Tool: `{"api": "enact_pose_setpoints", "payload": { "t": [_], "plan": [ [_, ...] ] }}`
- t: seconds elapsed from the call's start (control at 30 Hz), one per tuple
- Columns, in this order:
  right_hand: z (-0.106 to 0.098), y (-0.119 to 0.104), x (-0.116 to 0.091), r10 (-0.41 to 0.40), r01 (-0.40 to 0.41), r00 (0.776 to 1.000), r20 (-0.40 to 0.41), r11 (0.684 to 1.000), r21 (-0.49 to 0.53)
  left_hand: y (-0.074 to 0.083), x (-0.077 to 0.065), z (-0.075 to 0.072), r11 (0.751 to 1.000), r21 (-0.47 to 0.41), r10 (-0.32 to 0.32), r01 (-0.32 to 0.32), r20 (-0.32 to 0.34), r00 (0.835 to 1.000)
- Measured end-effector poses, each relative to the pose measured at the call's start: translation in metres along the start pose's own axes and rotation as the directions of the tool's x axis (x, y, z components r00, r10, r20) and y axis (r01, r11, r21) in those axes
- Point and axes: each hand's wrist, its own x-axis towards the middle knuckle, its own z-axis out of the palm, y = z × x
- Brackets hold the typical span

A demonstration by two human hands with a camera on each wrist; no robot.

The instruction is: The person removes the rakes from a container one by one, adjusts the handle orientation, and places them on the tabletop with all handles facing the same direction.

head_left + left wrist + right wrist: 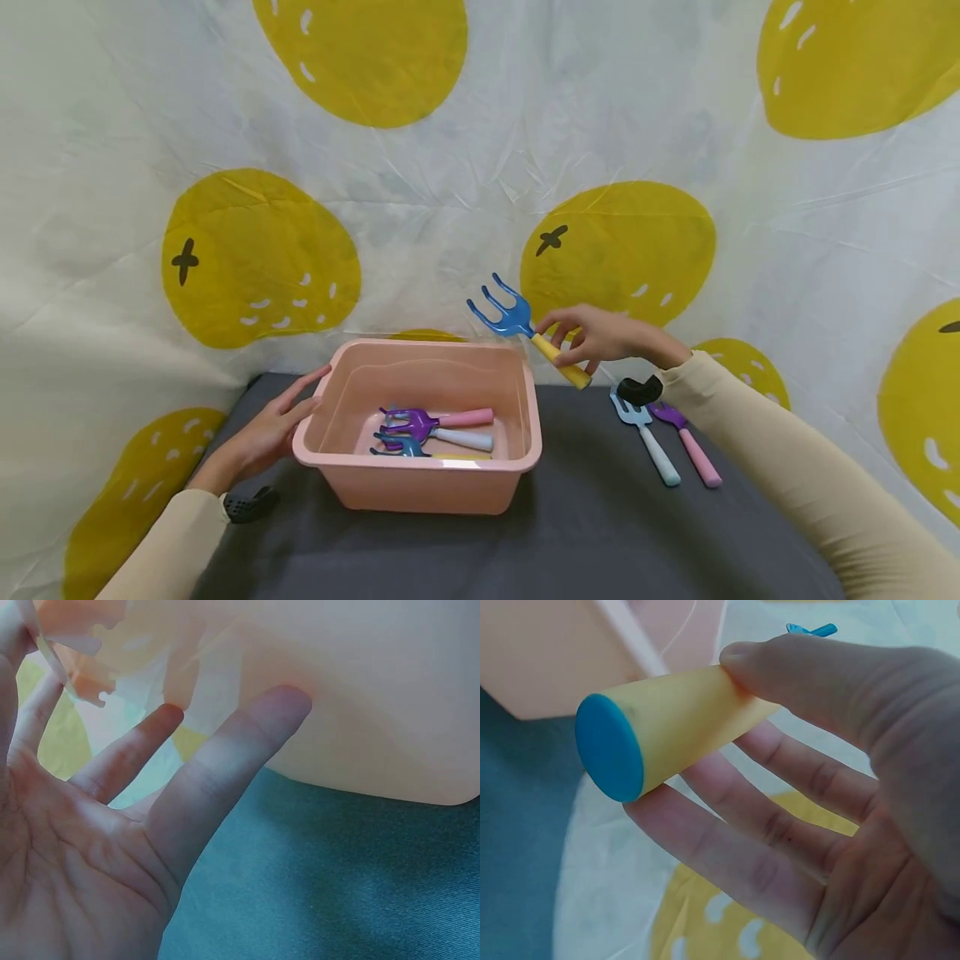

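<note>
My right hand (596, 335) pinches the yellow handle of a blue hand fork (516, 319) between thumb and fingers, above the right rim of a pink plastic tub (427, 487). The fork's tines point up and left; its handle end (609, 748) shows in the right wrist view. At the tub's left side my left hand (273, 429) touches the wall with extended fingers, and its thumb (240, 742) lies against the plastic. Inside the tub lie several hand forks, among them a purple one with a pink handle (465, 417), a pale-blue-handled one (465, 438) and a blue one (405, 446), partly overlapping.
Right of the tub, on the dark grey tablecloth (585, 533), lie a light blue hand fork (658, 454) and a purple fork with a pink handle (699, 457), partly behind the right forearm. A white cloth with yellow fruit prints (465, 183) hangs behind.
</note>
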Motion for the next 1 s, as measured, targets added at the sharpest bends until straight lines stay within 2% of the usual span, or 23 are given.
{"api": "enact_pose_setpoints", "payload": {
  "t": [0.27,0.53,0.7,1.0],
  "plan": [
    [0.001,0.033,-0.019,0.057,-0.053,0.997,-0.057,0.997,0.062,0.003,-0.001,-0.002,1.0,0.005,-0.01,0.01,-0.008,1.0],
    [0.019,0.074,-0.038,0.139,-0.124,0.986,-0.096,0.981,0.147,-0.003,0.0,-0.003,1.0,0.02,-0.011,0.011,-0.006,1.0],
    [0.027,0.094,-0.046,0.141,-0.117,0.984,-0.107,0.972,0.205,-0.005,0.001,-0.004,1.0,0.03,0.003,-0.002,-0.007,1.0],
    [0.044,0.13,-0.063,0.093,-0.051,0.986,-0.137,0.957,0.286,-0.005,0.003,-0.004,1.0,0.02,0.001,-0.001,0.0,1.0]
  ]
}}
